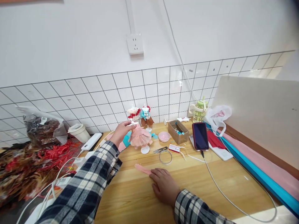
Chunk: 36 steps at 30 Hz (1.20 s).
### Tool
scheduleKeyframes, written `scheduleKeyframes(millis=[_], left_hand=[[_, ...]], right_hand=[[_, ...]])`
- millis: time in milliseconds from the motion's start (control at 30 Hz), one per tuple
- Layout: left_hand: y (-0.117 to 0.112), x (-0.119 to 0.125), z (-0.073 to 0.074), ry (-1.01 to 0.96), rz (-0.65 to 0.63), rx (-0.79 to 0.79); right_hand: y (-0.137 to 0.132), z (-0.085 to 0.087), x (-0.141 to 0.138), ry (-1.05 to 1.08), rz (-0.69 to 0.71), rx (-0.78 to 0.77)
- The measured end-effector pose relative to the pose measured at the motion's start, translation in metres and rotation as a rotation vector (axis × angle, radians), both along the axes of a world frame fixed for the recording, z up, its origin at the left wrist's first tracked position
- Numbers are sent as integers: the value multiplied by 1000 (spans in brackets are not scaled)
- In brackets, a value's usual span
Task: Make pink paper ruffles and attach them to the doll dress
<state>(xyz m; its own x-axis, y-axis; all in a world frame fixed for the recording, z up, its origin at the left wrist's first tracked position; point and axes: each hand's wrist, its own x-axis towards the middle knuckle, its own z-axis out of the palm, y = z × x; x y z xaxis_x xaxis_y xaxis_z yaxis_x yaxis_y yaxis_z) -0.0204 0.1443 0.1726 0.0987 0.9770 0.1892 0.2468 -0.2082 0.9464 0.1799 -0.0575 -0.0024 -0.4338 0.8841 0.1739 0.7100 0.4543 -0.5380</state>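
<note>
My left hand point(121, 133) is closed at the top of a small white dress form wearing a pink ruffled dress point(140, 137); its round white base point(145, 149) shows below. My right hand point(164, 185) rests low on the table, fingers curled over one end of a pink fabric strip point(142, 169). The strip's other end lies free toward the left. Behind the pink dress stand two more little dressed forms, one with a cream and red dress point(133, 113), the other with a blue and brown dress point(145, 114).
Thread snips point(160, 150), a wire ring point(165, 157), a pink bowl point(164, 136) and a cardboard box point(178, 132) lie beyond my right hand. A phone point(200, 137) with its cable stands at right. Feathers point(21, 171) and a lidded cup point(78, 133) are at left.
</note>
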Motion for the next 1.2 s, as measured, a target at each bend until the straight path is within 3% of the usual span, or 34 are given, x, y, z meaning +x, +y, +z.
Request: scheduleKeyframes(millis=[233,567,800,867,967,1067,1200], left_hand=[[23,23,-6,39,-55,28],[31,29,-10,123,-33,94],[36,33,-3,146,-33,141],[34,36,-7,154,-9,169],[25,45,-34,167,3,215],[15,50,-78,156,-144,83],[16,46,-128,213,-19,42]], right_hand=[[2,3,0,50,0,-6],[3,4,1,56,5,-10],[5,3,1,50,8,5],[4,2,0,48,6,14],[4,2,-1,48,2,26],[4,2,0,48,-2,25],[5,5,0,38,8,21]])
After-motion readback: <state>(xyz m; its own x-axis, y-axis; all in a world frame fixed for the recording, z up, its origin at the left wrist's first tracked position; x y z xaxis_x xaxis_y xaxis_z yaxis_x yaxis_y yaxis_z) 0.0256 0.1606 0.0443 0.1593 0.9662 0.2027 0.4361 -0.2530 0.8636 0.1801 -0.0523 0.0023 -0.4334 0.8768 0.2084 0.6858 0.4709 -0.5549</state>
